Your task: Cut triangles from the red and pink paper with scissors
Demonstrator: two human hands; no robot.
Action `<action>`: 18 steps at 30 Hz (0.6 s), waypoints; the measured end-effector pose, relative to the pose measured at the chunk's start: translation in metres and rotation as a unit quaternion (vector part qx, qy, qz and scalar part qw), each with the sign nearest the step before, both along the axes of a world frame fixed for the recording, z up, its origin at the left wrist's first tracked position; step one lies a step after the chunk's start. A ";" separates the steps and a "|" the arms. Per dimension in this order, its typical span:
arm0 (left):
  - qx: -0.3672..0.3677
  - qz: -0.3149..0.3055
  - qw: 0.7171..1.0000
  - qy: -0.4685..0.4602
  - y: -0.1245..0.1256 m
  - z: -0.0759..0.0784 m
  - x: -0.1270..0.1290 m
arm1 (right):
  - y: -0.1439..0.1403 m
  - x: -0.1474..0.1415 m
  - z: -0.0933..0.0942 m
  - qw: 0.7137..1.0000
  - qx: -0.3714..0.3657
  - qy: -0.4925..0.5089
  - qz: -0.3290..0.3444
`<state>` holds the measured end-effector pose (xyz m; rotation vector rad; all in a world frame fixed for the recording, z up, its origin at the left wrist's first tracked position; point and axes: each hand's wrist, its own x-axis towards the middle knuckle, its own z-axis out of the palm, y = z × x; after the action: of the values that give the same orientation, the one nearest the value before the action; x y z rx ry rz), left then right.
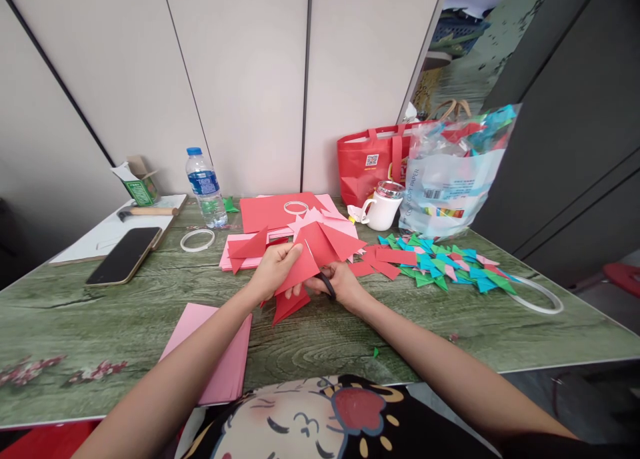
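Note:
My left hand (277,269) pinches a red sheet of paper (304,269) over the middle of the table. Black-handled scissors (327,285) are in my right hand (341,284), and a thin bright strip of blade shows against the red paper. Most of the blades are hidden by the sheet. Folded red paper pieces (290,305) lie just below my hands. Behind them are pink and red papers (270,212) in a loose stack, and cut red strips (385,259) lie to the right.
Blue, green and pink folded pieces (450,265) spread at the right, near a white ring (545,299). A white mug (384,209), red bag (355,165) and plastic bag (445,192) stand behind. Leftward are a water bottle (206,189), phone (124,255), hammer (150,211) and pink sheets (225,359).

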<state>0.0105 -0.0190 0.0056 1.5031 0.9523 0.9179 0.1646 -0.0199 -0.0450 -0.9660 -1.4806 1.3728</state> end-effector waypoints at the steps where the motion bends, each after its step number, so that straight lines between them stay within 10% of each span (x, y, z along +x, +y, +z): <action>1: -0.003 -0.001 1.000 -0.003 0.000 0.000 0.000 | 0.000 0.000 0.000 1.000 -0.002 -0.001 -0.002; 18: 0.011 0.039 0.997 -0.059 0.007 -0.004 -0.002 | 0.000 0.001 0.000 0.999 -0.002 -0.013 0.030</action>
<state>0.0084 -0.0118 0.0017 1.4223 0.9232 1.0651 0.1652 -0.0203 -0.0453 -0.9526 -1.5367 1.4117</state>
